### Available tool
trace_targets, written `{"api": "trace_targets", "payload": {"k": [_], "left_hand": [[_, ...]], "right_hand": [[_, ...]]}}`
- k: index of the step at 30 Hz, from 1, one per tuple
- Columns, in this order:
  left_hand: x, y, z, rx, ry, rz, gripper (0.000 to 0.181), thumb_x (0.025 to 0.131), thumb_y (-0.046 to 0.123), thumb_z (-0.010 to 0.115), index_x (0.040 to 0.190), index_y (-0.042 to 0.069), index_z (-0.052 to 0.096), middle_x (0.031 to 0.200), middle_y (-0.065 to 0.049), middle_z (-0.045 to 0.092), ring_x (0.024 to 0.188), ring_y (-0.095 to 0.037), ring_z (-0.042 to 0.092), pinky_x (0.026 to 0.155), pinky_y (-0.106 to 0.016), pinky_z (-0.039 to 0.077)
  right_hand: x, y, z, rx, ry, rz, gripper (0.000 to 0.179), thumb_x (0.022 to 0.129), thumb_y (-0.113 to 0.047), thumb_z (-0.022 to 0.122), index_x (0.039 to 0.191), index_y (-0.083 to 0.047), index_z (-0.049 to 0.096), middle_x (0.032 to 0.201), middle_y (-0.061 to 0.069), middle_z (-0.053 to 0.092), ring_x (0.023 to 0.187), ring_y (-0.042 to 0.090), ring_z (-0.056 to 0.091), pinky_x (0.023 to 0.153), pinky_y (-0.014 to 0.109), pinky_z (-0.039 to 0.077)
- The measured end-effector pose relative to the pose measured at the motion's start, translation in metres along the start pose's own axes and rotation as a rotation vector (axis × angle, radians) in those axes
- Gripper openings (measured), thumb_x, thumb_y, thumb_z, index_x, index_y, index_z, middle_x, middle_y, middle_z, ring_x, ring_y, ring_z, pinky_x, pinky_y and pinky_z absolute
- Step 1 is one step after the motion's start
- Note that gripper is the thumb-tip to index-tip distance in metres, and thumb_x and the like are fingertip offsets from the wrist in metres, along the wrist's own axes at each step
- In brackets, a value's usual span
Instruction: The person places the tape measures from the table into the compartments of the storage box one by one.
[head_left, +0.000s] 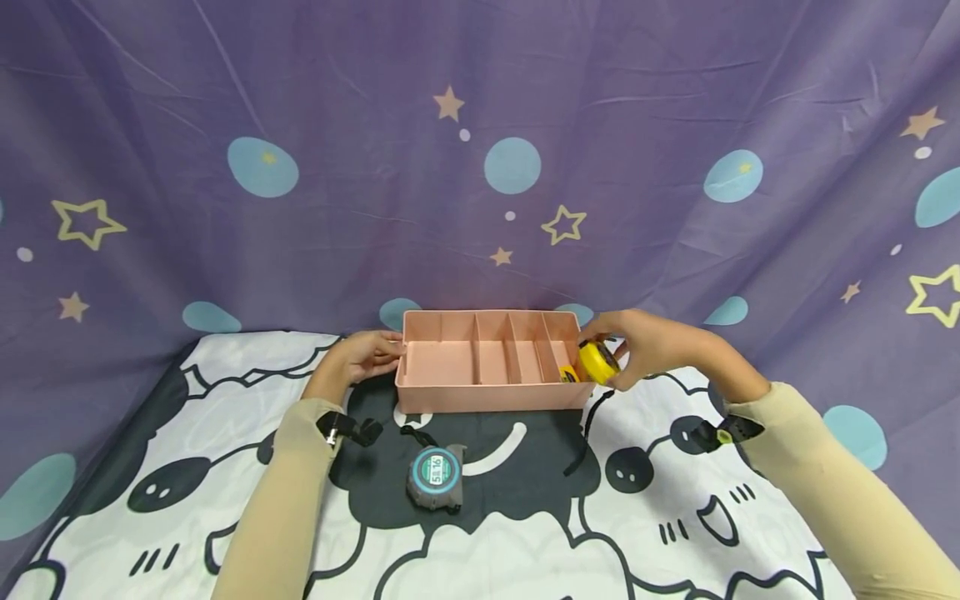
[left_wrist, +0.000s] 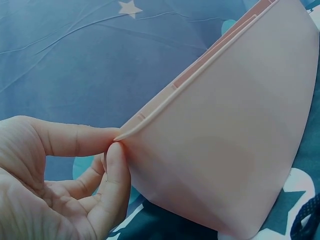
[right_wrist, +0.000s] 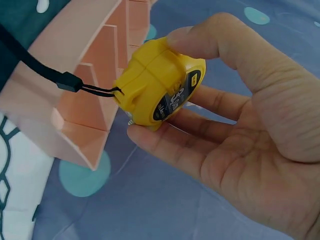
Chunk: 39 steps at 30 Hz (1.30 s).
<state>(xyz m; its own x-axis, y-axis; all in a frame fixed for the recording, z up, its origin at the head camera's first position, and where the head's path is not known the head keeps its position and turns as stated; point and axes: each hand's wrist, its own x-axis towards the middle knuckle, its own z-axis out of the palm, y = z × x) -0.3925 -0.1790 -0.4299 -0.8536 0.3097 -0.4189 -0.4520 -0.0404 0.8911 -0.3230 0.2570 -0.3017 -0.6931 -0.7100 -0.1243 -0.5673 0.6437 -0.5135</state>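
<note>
A pink divided box (head_left: 491,398) stands on the cloth in front of me. My left hand (head_left: 367,357) pinches its left rim between thumb and finger, as the left wrist view (left_wrist: 75,175) shows closely. Over the box's right end, my right hand (head_left: 647,343) grips a yellow tape measure (head_left: 598,362) with thumb and fingers. A black strap (right_wrist: 37,65) hangs from this tape measure (right_wrist: 155,75) in the right wrist view. Something small, yellow and black (head_left: 569,374) shows inside the box's rightmost compartment, partly hidden.
A grey tape measure with a teal ring (head_left: 435,477) lies on the cloth in front of the box, its dark strap toward the box. The cartoon-print cloth (head_left: 525,558) covers the surface. Behind the box rises a purple curtain (head_left: 390,233).
</note>
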Motion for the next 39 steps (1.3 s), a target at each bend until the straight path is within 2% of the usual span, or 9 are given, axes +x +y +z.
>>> {"api": "trace_targets", "payload": {"k": [5, 14, 19, 23, 30, 35, 39], "left_hand": [[-0.001, 0.000, -0.001, -0.017, 0.014, -0.002, 0.045, 0.100, -0.003, 0.055, 0.141, -0.003, 0.038, 0.082, 0.006, 0.067, 0.076, -0.003, 0.065, 0.069, -0.016, 0.057], [-0.002, 0.000, -0.002, -0.019, 0.037, -0.006, 0.055, 0.100, -0.004, 0.054, 0.149, -0.005, 0.031, 0.082, 0.006, 0.067, 0.076, -0.004, 0.065, 0.069, -0.016, 0.057], [-0.005, 0.000, -0.003, -0.023, 0.042, -0.003, 0.051, 0.099, -0.004, 0.054, 0.147, -0.004, 0.034, 0.078, 0.007, 0.066, 0.074, -0.004, 0.065, 0.068, -0.016, 0.057], [-0.006, 0.000, -0.004, -0.027, 0.041, -0.004, 0.048, 0.099, -0.004, 0.054, 0.144, -0.004, 0.036, 0.079, 0.007, 0.066, 0.075, -0.004, 0.065, 0.068, -0.017, 0.057], [-0.008, -0.002, -0.005, -0.032, 0.049, 0.004, 0.047, 0.100, -0.004, 0.053, 0.144, -0.004, 0.037, 0.080, 0.007, 0.066, 0.076, -0.004, 0.064, 0.068, -0.016, 0.056], [-0.005, -0.002, 0.001, -0.019, 0.052, -0.004, 0.057, 0.100, -0.003, 0.054, 0.152, -0.005, 0.030, 0.081, 0.007, 0.065, 0.078, -0.004, 0.064, 0.069, -0.016, 0.056], [-0.004, -0.002, 0.003, -0.005, 0.063, -0.003, 0.057, 0.099, -0.002, 0.054, 0.151, -0.004, 0.031, 0.084, 0.006, 0.064, 0.079, -0.005, 0.063, 0.069, -0.016, 0.056]], "right_hand": [[0.003, -0.010, -0.009, 0.009, 0.018, 0.002, 0.063, 0.071, 0.000, 0.082, 0.131, 0.000, 0.061, 0.121, 0.010, 0.064, 0.110, 0.029, 0.064, 0.087, 0.036, 0.063], [0.009, -0.025, -0.023, -0.010, 0.086, -0.013, 0.062, 0.072, -0.002, 0.084, 0.129, -0.003, 0.062, 0.119, 0.010, 0.064, 0.107, 0.025, 0.063, 0.086, 0.034, 0.063], [0.010, -0.031, -0.030, -0.024, 0.153, -0.063, 0.061, 0.073, 0.000, 0.082, 0.129, -0.001, 0.061, 0.120, 0.010, 0.065, 0.106, 0.025, 0.064, 0.085, 0.036, 0.063], [0.012, -0.035, -0.034, -0.015, 0.215, -0.057, 0.062, 0.073, 0.002, 0.082, 0.131, -0.001, 0.060, 0.123, 0.010, 0.065, 0.108, 0.025, 0.064, 0.088, 0.038, 0.063], [0.019, -0.043, -0.045, 0.040, 0.338, -0.046, 0.066, 0.073, 0.005, 0.083, 0.134, -0.006, 0.060, 0.125, 0.008, 0.065, 0.107, 0.021, 0.065, 0.089, 0.032, 0.062], [0.020, -0.046, -0.058, 0.027, 0.413, -0.083, 0.067, 0.072, 0.008, 0.083, 0.134, -0.003, 0.061, 0.127, 0.009, 0.064, 0.108, 0.016, 0.063, 0.088, 0.029, 0.061], [0.023, -0.047, -0.068, 0.008, 0.463, -0.092, 0.066, 0.074, 0.007, 0.081, 0.135, -0.003, 0.061, 0.129, 0.010, 0.064, 0.110, 0.016, 0.062, 0.088, 0.023, 0.060]]}}
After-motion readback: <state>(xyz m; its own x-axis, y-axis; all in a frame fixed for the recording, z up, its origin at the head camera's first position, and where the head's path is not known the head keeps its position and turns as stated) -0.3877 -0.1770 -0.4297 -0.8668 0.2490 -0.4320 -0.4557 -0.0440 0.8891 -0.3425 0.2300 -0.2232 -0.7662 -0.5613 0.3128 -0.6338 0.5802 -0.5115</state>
